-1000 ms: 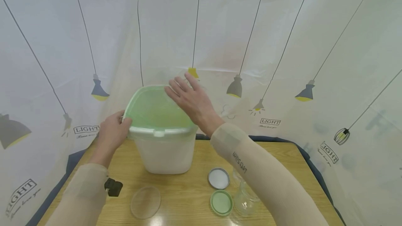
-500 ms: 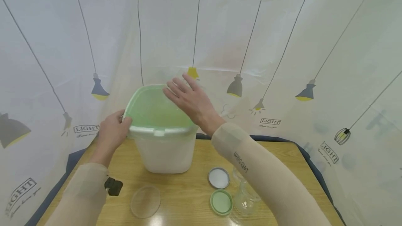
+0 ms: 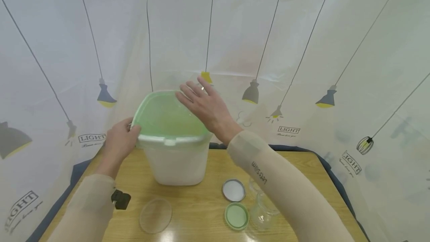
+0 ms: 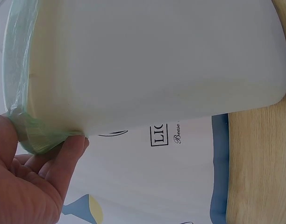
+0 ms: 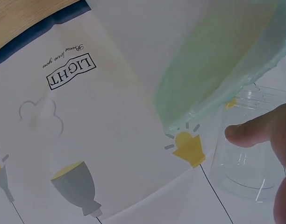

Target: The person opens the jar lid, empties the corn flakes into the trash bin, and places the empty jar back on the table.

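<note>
A white trash bin point(image 3: 178, 165) stands on the wooden table, lined with a thin green plastic bag point(image 3: 164, 115) folded over its rim. My left hand point(image 3: 121, 137) grips the bin's left rim, thumb on top; in the left wrist view its fingers point(image 4: 68, 158) curl under the bag-covered edge. Above the bin's right side is my right hand point(image 3: 208, 105), back of the hand showing. The right wrist view shows it holding a clear jar point(image 5: 246, 163), thumb on the jar's side, threaded mouth toward the green bag. In the head view, the hand hides most of the jar.
A grey-rimmed lid point(image 3: 234, 190) and a green lid point(image 3: 236, 216) lie right of the bin. Clear glassware point(image 3: 263, 212) stands partly under my right forearm. A clear round disc point(image 3: 155, 216) lies front left. A lamp-printed curtain point(image 3: 302, 66) surrounds the table point(image 3: 208, 204).
</note>
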Action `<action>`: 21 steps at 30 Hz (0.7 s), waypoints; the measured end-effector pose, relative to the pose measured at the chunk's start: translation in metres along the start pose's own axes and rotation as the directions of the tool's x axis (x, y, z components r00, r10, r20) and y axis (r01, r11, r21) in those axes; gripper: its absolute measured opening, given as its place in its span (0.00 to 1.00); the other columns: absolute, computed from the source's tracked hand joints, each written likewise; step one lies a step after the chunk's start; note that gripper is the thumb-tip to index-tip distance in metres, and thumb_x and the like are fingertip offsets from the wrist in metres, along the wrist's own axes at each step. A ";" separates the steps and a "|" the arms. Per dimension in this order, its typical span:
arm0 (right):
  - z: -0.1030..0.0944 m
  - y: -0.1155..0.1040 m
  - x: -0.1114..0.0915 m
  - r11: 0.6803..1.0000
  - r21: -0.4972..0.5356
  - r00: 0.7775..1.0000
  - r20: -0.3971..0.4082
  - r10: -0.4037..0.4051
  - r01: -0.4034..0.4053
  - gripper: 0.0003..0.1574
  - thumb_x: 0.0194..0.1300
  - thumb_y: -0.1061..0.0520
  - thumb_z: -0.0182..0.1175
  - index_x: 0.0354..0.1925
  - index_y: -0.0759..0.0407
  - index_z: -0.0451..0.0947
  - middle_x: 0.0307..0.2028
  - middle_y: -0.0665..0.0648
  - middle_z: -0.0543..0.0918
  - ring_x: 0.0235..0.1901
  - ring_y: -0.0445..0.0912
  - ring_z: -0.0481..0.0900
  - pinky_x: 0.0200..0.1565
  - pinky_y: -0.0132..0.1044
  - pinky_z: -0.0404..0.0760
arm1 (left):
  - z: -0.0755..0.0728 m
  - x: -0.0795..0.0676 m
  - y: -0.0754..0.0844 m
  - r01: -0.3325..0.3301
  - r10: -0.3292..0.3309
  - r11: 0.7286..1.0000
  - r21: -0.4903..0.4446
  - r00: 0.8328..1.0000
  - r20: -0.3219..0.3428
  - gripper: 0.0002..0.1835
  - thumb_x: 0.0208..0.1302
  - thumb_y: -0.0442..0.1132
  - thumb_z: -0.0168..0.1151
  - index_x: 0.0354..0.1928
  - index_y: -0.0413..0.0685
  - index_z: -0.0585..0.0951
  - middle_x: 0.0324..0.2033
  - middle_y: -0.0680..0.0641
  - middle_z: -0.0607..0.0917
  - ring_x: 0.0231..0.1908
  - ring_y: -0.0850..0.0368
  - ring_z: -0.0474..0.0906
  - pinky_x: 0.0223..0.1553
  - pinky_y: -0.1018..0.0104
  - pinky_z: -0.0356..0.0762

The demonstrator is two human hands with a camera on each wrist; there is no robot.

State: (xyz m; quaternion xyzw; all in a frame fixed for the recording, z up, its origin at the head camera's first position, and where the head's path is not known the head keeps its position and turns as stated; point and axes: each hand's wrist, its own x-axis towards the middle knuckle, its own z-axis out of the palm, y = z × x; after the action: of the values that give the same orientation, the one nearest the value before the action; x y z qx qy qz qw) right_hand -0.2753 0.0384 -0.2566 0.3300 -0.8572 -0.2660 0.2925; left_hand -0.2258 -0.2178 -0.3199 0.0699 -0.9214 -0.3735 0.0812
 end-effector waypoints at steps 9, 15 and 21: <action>0.001 -0.003 0.000 0.998 -0.051 0.999 -0.001 -0.036 0.036 0.57 0.57 0.61 0.67 0.76 0.45 0.47 0.75 0.49 0.55 0.75 0.48 0.52 0.78 0.50 0.38 | -0.001 0.001 -0.002 0.005 -0.005 1.000 -0.004 1.000 0.008 0.31 0.69 0.47 0.39 0.72 0.47 0.64 0.42 0.38 0.83 0.21 0.54 0.69 0.20 0.67 0.70; 0.002 -0.004 0.001 1.000 -0.013 1.000 -0.001 -0.010 0.010 0.55 0.59 0.64 0.65 0.76 0.44 0.49 0.75 0.49 0.56 0.75 0.48 0.52 0.78 0.50 0.37 | -0.001 0.002 -0.003 0.010 -0.010 1.000 -0.007 1.000 0.005 0.31 0.68 0.47 0.40 0.72 0.48 0.64 0.40 0.39 0.83 0.21 0.54 0.69 0.20 0.67 0.70; 0.002 -0.006 0.001 1.000 0.001 1.000 0.010 -0.001 0.001 0.54 0.60 0.63 0.64 0.76 0.43 0.48 0.76 0.48 0.56 0.76 0.48 0.51 0.78 0.49 0.37 | 0.000 0.001 -0.004 0.003 -0.003 1.000 -0.008 1.000 -0.002 0.30 0.68 0.47 0.41 0.71 0.47 0.65 0.38 0.39 0.83 0.21 0.55 0.70 0.20 0.67 0.70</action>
State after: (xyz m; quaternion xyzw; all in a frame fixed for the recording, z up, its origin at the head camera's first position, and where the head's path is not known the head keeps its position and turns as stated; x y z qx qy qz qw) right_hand -0.2751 0.0346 -0.2614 0.3292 -0.8586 -0.2676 0.2878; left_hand -0.2270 -0.2207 -0.3221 0.0714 -0.9197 -0.3773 0.0819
